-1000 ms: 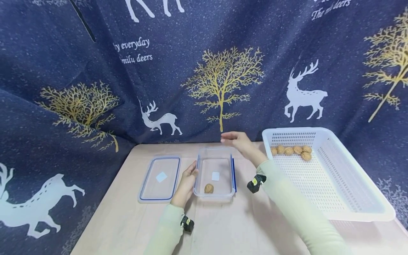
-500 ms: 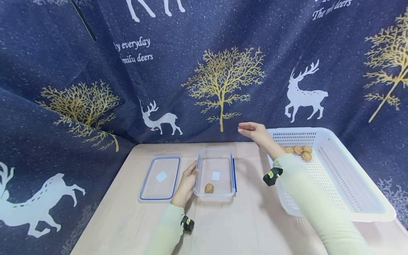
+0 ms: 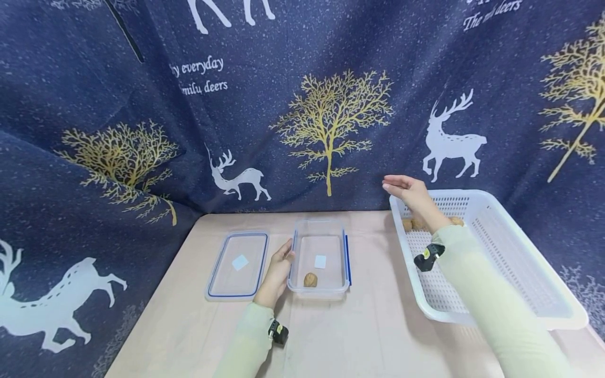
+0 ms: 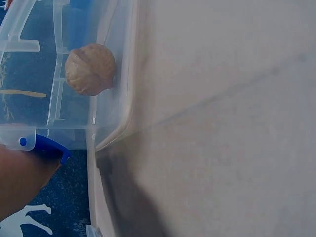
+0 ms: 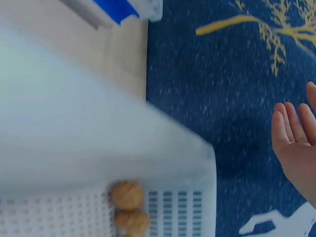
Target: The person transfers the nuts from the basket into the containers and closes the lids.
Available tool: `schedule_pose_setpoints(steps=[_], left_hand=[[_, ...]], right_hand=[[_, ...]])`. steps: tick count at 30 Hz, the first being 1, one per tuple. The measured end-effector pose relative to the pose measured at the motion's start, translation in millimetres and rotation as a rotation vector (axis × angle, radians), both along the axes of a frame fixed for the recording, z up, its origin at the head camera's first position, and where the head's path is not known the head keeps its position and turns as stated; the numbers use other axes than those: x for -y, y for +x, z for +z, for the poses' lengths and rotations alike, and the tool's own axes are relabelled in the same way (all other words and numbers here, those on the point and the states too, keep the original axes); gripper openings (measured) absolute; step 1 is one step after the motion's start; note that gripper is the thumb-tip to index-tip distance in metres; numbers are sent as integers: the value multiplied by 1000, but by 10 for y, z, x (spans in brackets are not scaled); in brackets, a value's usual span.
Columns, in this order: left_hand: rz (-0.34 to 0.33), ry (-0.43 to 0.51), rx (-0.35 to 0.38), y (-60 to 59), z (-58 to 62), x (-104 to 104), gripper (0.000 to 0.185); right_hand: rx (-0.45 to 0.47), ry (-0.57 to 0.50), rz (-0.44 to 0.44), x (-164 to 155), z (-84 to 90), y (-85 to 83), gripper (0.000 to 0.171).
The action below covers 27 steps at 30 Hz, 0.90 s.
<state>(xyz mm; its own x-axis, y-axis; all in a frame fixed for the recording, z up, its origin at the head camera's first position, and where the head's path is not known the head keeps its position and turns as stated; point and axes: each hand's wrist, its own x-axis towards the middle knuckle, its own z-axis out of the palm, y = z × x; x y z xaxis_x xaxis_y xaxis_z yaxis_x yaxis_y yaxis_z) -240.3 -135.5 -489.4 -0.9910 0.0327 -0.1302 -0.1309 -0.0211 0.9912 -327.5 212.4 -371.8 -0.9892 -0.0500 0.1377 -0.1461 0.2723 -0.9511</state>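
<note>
From the head view, a pale wooden counter (image 3: 359, 336) stands against a dark blue curtain (image 3: 331, 105) printed with deer and gold trees. Taking the clear container (image 3: 320, 261) as the landmark: one walnut (image 3: 310, 280) lies at its near edge, the left hand (image 3: 275, 274) rests on its left wall with fingers relaxed, and its lid (image 3: 238, 265) lies flat just beyond that hand. To the container's right, bare counter separates it from the white basket (image 3: 491, 257). The right hand (image 3: 412, 193) hovers, fingers straight and holding nothing, over the basket's far left corner, where walnuts (image 3: 409, 224) lie.

In the left wrist view, the walnut (image 4: 90, 69) sits against the container's wall (image 4: 111, 74), open counter beside.

In the right wrist view, walnuts (image 5: 127, 195) sit in the basket's corner (image 5: 197, 197); the right hand's fingers (image 5: 286, 123) are outstretched over the curtain.
</note>
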Motion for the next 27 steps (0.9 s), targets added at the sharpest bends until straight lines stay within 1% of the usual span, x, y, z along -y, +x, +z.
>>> schedule_pose_setpoints(steps=[5,10,15,19,22,24,27], left_hand=[[12,-2,5,-5,-9,-9,50],[17,-1,3,-4,0,-20,50],[18,-10,6,-5,-9,-20,50],[22,-18,14,-4,-11,-16,50],[26,-17,24,-3,-8,-14,50],[26,-16,24,-4,-8,-13,50],[27,-13,22,0,-10,-14,50]], right_hand=[[-4,4,-37,-215,-51,-2,56],[20,23,-71,-436,-123,39,61],[47,9,-100,-676,-224,86,61],[40,21,-130,-873,-320,114,59],[42,0,-160,-1001,-390,134,57],[40,-33,-177,-1071,-433,151,55],[10,-79,-193,-1154,-495,176,50]])
